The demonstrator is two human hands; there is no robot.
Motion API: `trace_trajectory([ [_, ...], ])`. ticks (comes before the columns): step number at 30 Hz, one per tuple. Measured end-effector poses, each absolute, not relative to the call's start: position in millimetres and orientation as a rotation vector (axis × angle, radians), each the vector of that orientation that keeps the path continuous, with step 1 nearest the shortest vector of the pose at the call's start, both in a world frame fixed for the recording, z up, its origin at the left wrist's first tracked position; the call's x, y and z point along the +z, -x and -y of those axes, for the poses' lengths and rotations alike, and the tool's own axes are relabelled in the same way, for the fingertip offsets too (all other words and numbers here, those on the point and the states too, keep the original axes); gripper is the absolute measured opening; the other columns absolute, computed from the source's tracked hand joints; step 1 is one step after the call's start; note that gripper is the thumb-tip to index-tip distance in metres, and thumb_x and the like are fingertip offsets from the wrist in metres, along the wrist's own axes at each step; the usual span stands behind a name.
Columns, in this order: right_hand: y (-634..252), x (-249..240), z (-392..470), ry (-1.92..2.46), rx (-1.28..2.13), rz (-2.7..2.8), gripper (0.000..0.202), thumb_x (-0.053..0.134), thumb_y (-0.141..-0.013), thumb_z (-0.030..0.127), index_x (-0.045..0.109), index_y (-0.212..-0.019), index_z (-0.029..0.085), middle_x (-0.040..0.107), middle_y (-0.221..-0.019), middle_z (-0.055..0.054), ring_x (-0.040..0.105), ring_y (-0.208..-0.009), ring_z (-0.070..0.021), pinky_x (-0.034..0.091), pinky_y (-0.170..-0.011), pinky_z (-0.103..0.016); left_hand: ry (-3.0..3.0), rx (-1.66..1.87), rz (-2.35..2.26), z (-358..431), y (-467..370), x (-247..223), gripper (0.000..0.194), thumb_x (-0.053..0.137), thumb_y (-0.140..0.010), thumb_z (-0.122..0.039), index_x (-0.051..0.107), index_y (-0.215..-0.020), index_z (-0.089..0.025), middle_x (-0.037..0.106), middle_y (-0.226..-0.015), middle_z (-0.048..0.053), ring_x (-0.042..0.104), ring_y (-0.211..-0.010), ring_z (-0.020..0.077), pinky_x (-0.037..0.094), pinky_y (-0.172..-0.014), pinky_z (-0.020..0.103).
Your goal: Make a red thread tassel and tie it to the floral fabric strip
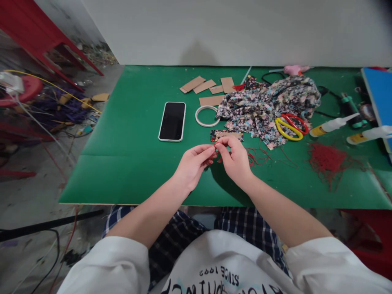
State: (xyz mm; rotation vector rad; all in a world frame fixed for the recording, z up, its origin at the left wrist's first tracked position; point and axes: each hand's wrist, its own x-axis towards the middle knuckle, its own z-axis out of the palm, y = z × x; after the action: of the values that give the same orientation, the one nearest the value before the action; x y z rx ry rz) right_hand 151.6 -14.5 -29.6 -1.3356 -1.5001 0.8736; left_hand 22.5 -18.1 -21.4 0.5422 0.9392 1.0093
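Observation:
My left hand (193, 164) and my right hand (235, 160) meet above the green table, fingertips pinched close together. Between them runs a thin red thread (215, 143), mostly hidden by the fingers. More red string (252, 157) trails loosely on the table from beside my right hand. Just beyond my fingers lies a small floral fabric strip (217, 134) with a piece of brown cardboard on it. Behind that, a white ring-shaped roll of tape (196, 116) rests near crumpled floral cloth (241, 108).
A phone (172, 121) lies left of the tape. Cardboard pieces (211, 101) are scattered at the back. Scissors (289, 130) with red and yellow handles rest on the cloth. Glue bottles (327, 126), a red thread heap (327, 159) and a blue board (379, 94) are at the right.

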Motion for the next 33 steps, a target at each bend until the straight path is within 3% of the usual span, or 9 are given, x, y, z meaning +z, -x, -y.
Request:
trace_trajectory([
  [6, -150.2, -33.4, 14.0, 1.306, 1.064, 1.39, 0.017, 0.048, -0.084, 0.039, 0.052, -0.084, 0.023, 0.054, -0.085, -0.003, 0.055, -0.076, -0.0139, 0.047, -0.047, -0.022, -0.541, 1.041, -0.921, 17.7, -23.7, -20.9, 0.016, 0.074, -0.065, -0.024, 0.068, -0.075, -0.013, 0.063, -0.066, 0.0, 0.055, -0.062, 0.0061, 0.041, -0.06, 0.018],
  [13, -150.3, -34.1, 15.4, 1.327, 0.887, 1.472, 0.014, 0.048, -0.085, 0.036, 0.051, -0.083, 0.023, 0.055, -0.085, -0.003, 0.055, -0.082, -0.0155, 0.049, -0.064, -0.03, -0.507, 1.045, -0.929, 18.7, -24.6, -19.3, 0.016, 0.074, -0.065, -0.025, 0.067, -0.076, -0.015, 0.065, -0.068, 0.0, 0.057, -0.063, 0.0064, 0.042, -0.062, 0.019],
  [19, -148.0, -28.4, 19.2, 1.322, 0.852, 1.459, 0.012, 0.052, -0.082, 0.034, 0.053, -0.083, 0.022, 0.058, -0.082, -0.001, 0.058, -0.073, -0.0131, 0.051, -0.059, -0.028, -0.506, 1.08, -0.918, 19.0, -25.1, -18.4, 0.014, 0.074, -0.065, -0.023, 0.067, -0.074, -0.015, 0.065, -0.066, -0.001, 0.057, -0.061, 0.0055, 0.042, -0.06, 0.018],
  [23, -147.3, -25.2, 20.8, 1.284, 0.828, 1.424, 0.008, 0.056, -0.079, 0.03, 0.055, -0.077, 0.022, 0.063, -0.085, -0.001, 0.062, -0.078, -0.0135, 0.053, -0.063, -0.027, -0.516, 1.092, -0.913, 18.7, -25.1, -18.5, 0.014, 0.075, -0.064, -0.023, 0.067, -0.074, -0.016, 0.065, -0.067, -0.002, 0.056, -0.06, 0.0053, 0.042, -0.06, 0.018],
  [33, -148.9, -28.4, 16.8, 1.252, 0.908, 1.317, 0.01, 0.062, -0.075, 0.031, 0.057, -0.074, 0.022, 0.062, -0.078, 0.0, 0.061, -0.072, -0.0128, 0.054, -0.065, -0.029, -0.515, 1.088, -0.94, 17.3, -23.3, -18.0, 0.015, 0.075, -0.064, -0.023, 0.067, -0.074, -0.014, 0.065, -0.067, 0.0, 0.058, -0.062, 0.0064, 0.042, -0.061, 0.018],
])
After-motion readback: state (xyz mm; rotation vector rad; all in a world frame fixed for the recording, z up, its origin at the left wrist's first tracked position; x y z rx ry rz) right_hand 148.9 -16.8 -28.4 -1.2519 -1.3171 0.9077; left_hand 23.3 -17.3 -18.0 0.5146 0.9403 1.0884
